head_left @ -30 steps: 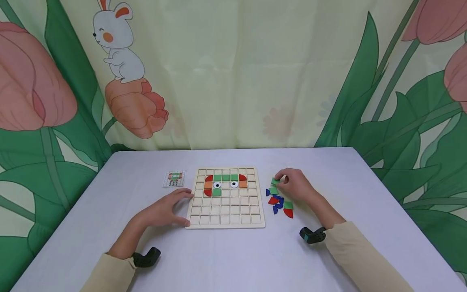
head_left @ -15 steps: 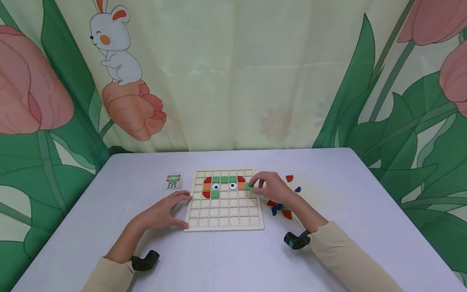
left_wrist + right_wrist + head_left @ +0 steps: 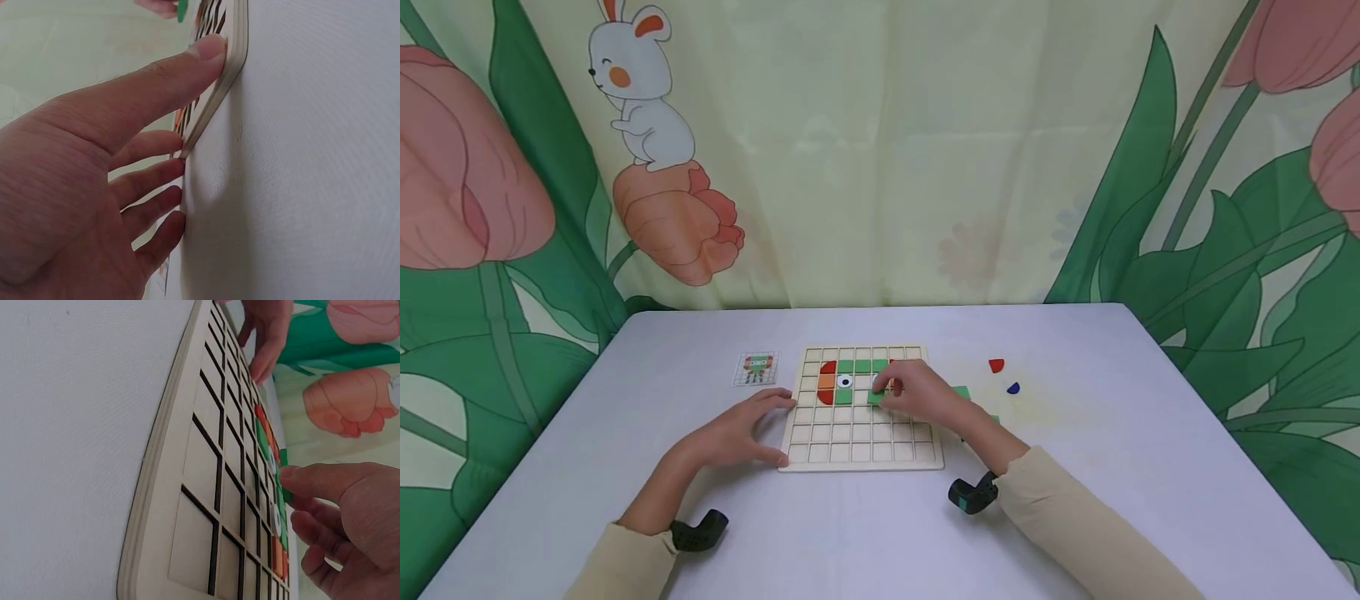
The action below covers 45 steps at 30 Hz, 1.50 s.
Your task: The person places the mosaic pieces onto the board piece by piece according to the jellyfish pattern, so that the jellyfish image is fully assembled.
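- Grid board (image 3: 841, 433): lies flat on the desk (image 3: 662, 383); all places below are given relative to it.
- Green tile (image 3: 876, 399): over the board's far half, pinched between thumb and fingers of the right hand (image 3: 919, 390); whether it already touches a cell cannot be told.
- Left hand (image 3: 741, 429): not clenched; its thumb rests on the board's near left corner, the extended fingers along the left edge.
- Placed pieces: red, orange and green, with eye tiles (image 3: 845, 381), in the board's far half; the right hand partly covers them.
- Picture card (image 3: 756, 368): beyond the left hand, left of the board.
- Loose pieces: red (image 3: 996, 365) and blue (image 3: 1013, 388), right of the board; others are partly hidden by the right forearm.
- Likely faults: the tile could catch on a cell rib and sit tilted if released off-square; the right knuckles, low over the board, could nudge seated pieces; the board could turn if pressed unevenly under light left-hand support; the right sleeve could scatter loose pieces.
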Each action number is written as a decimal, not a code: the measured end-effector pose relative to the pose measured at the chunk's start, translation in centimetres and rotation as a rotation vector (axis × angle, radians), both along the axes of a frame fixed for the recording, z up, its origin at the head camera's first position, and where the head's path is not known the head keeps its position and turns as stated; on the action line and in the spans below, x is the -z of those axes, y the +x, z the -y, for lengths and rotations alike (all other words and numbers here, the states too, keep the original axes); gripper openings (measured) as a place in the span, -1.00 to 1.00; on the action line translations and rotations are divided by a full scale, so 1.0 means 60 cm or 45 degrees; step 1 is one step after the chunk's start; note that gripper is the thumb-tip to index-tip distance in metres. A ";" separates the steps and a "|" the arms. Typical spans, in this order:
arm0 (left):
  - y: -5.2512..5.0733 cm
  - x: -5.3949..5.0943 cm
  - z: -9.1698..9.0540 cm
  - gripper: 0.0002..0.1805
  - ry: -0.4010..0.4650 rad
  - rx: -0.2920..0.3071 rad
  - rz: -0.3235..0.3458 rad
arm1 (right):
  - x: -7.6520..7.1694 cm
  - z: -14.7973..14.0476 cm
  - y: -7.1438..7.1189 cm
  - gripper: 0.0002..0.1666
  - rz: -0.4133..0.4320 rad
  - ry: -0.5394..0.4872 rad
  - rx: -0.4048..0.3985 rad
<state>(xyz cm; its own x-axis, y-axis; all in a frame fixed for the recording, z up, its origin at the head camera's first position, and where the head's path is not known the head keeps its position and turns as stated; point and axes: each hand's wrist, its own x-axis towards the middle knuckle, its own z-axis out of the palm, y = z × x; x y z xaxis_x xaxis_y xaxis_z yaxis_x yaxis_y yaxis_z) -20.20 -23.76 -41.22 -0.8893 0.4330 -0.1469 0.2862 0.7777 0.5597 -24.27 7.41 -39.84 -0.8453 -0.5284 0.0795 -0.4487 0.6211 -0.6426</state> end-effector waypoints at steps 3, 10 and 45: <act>-0.002 0.001 -0.001 -0.07 0.013 -0.004 0.004 | 0.004 0.013 -0.004 -0.84 0.009 0.017 -0.002; -0.001 0.000 -0.002 -0.07 0.012 -0.001 0.010 | 0.018 0.033 -0.013 -0.88 0.031 0.077 0.046; 0.000 -0.003 0.002 -0.08 0.016 0.004 -0.006 | -0.003 -0.057 -0.008 -0.81 0.046 0.074 0.243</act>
